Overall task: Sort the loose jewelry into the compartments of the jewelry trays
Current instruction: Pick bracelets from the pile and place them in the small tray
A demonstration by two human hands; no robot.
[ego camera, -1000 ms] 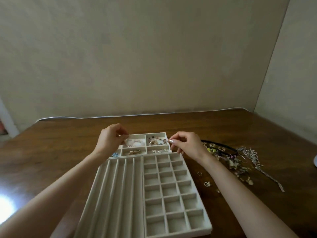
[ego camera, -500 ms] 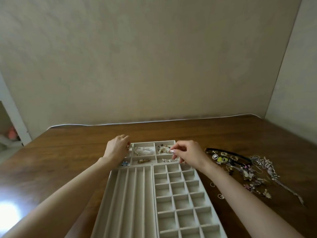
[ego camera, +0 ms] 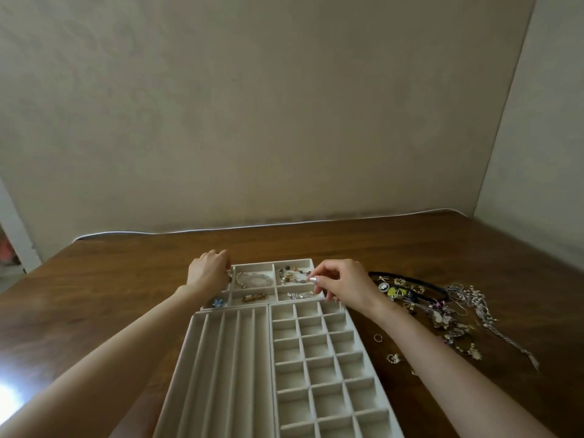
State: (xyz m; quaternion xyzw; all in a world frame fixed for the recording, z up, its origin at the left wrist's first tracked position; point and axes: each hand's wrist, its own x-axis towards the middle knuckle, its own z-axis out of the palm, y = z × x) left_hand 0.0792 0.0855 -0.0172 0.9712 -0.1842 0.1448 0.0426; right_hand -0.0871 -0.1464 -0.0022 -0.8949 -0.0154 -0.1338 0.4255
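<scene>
Still pinching multicoloured beaded bracelet with right hand, far-right compartment of small cream velvet tray; unreleased. Left hand grip: cannot tell.

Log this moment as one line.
right hand: pinches beaded bracelet in far tray | left hand: at tray's left edge, grip unclear | loose jewelry: table, right side

Both bare forearms are stretching forward, angling inward. The left hand is hanging knuckles-up, its fingers curling downward out of sight. The right hand is pinching the end of a beaded bracelet between thumb and forefinger, with the other fingers arching loosely.
</scene>
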